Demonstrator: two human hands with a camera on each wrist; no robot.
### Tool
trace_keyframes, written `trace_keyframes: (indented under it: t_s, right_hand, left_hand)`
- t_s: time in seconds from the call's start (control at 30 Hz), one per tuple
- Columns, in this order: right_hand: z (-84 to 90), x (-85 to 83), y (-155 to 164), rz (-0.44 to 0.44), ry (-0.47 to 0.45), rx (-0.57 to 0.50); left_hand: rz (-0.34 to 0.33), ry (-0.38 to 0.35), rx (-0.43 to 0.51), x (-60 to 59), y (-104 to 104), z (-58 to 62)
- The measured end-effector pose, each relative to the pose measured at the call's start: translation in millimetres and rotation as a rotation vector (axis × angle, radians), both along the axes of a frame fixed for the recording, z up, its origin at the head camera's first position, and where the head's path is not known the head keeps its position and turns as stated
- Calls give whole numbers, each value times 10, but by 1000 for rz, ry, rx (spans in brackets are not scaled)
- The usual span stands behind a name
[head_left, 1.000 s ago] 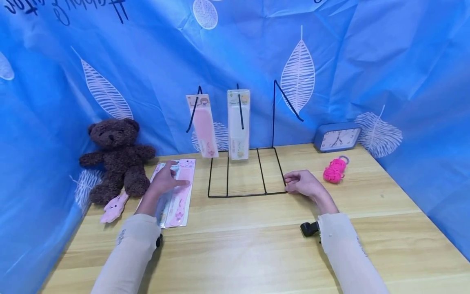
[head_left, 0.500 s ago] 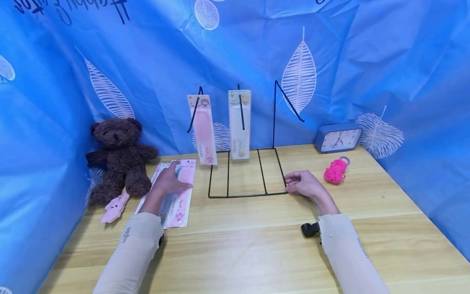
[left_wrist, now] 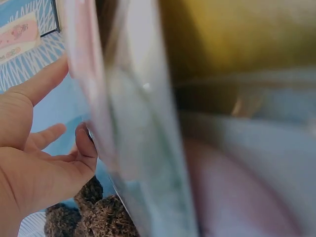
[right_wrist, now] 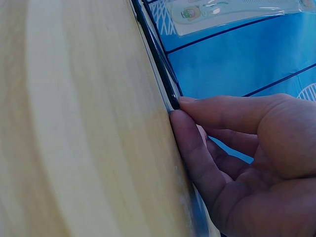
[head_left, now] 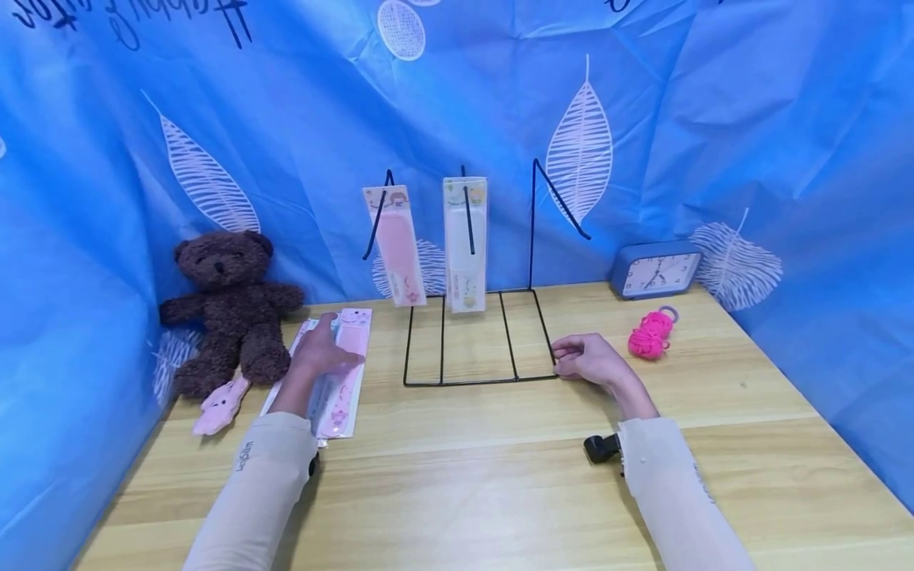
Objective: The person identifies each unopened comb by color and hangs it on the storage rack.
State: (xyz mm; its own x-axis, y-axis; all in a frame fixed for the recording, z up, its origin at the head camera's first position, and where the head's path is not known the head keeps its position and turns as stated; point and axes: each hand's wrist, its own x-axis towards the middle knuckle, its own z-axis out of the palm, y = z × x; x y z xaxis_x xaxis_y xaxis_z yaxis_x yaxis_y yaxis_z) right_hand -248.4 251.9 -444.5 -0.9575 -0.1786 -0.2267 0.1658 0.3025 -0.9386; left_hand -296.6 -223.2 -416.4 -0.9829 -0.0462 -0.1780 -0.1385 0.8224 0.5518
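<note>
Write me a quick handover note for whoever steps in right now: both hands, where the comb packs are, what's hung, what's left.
Left hand: grips the top pink comb pack of the stack on the table, one long edge tilted up.
Right hand: fingers pinch the front right corner of the wire rack.
Done: a pink pack and a white pack hang on the left and middle hooks.
Left: the right hook is bare; at least one more pack lies underneath.
</note>
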Motion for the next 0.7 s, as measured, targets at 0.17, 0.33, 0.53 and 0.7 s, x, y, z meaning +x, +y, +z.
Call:
trace_keyframes:
  t_s: [0.17, 0.33, 0.53, 0.7]
  right_hand:
    - [2, -1, -8, 3, -2, -6]
    - [15, -1, -14, -1, -1, -3]
    - [20, 12, -23, 4, -5, -10]
    - [21, 17, -21, -5, -1, -7]
  left_hand:
    - [11, 3, 16, -9, -82, -21]
    - [13, 33, 63, 3, -127, -24]
    - [24, 66, 216, -10, -203, -45]
    - [22, 106, 304, -10, -239, -35]
